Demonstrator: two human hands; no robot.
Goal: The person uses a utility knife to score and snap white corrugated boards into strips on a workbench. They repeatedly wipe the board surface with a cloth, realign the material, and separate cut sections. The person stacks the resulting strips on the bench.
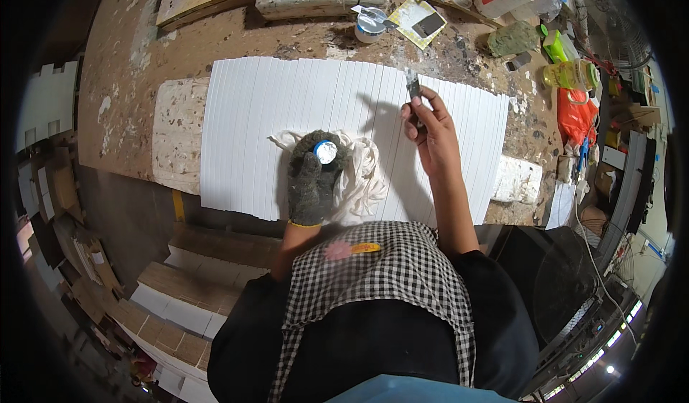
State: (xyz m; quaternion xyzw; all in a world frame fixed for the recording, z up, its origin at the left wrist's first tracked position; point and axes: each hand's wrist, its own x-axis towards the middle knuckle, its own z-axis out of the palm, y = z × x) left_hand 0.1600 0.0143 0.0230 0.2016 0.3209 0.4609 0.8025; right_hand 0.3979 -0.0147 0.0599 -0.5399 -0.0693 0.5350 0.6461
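Observation:
My left hand [307, 191], in a dark grey-green knit glove, is closed around a small blue-rimmed cap [326, 152] filled with white paste. Bare and raised over the right part of the work, my right hand [436, 130] grips a small dark putty knife [413, 86] with white smears on its tip. Beneath both hands, a row of long white strips [251, 119] lies side by side across the table. A crumpled white cloth [367, 177] rests on the strips, just right of the glove and partly behind it.
The paint-spattered table [133, 58] holds a white tub [370, 26] with a blade across it and a yellow-edged card [416, 22] at the back. Bottles, a cup [506, 0] and a red bag [576, 116] crowd the right side. Stacked boards [176, 299] stand below left.

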